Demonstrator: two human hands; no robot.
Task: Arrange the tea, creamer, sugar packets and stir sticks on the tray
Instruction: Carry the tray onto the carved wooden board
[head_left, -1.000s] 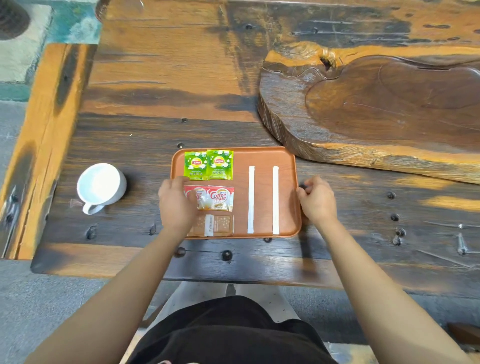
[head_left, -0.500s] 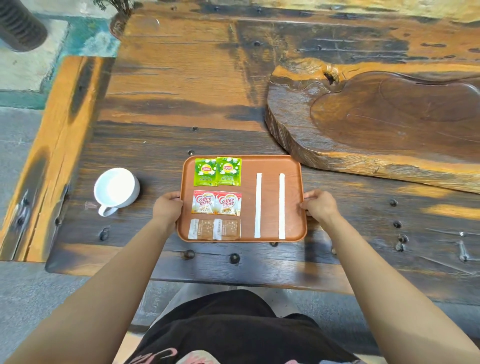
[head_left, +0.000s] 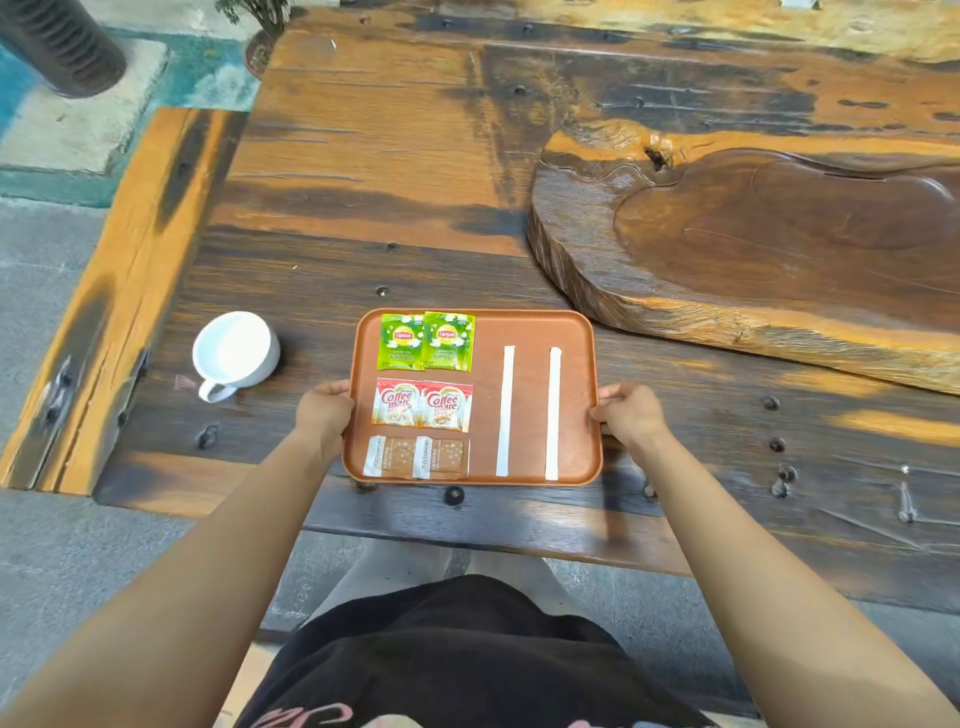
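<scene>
An orange-brown tray (head_left: 530, 327) lies near the front edge of the wooden table. On its left side, from far to near, sit two green Lipton tea packets (head_left: 426, 341), two red-and-white Coffee mate creamer packets (head_left: 422, 405) and two brown sugar packets (head_left: 415, 457). Two white paper-wrapped stir sticks (head_left: 529, 411) lie parallel on the right side. My left hand (head_left: 324, 413) grips the tray's left rim and my right hand (head_left: 626, 415) grips its right rim.
A white cup (head_left: 235, 353) stands on the table left of the tray. A large carved wooden slab (head_left: 753, 239) fills the back right. The table's front edge runs just below the tray, with my dark shorts beneath it.
My left hand moved off the packets to the tray's left rim, uncovering the sugar packets. Both hands now hold the rims. The view has shifted slightly.
</scene>
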